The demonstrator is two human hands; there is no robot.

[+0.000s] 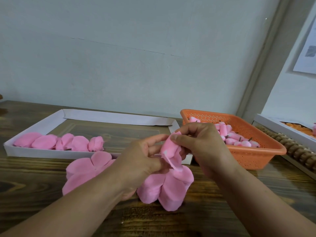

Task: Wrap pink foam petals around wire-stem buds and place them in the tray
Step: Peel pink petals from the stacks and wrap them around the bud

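Both hands meet above the wooden table (213, 216) at the centre. My left hand (145, 159) pinches the base of a pink foam petal piece (169, 185) whose loose lobes hang down. My right hand (200, 142) curls its fingers and thumb round the pink bud (169, 148) at the top of that piece, folding a petal over it. The wire stem is hidden by my fingers. A white tray (34, 151) at the left holds several wrapped pink flowers (71, 143). An orange basket (256, 156) at the right holds several bare pink buds (239, 142).
A stack of flat pink petal cut-outs (85, 170) lies on the table under my left forearm. A second white tray (290, 132) with orange pieces sits at the far right, behind a brown ridged roller (299, 151). A wall rises close behind the table.
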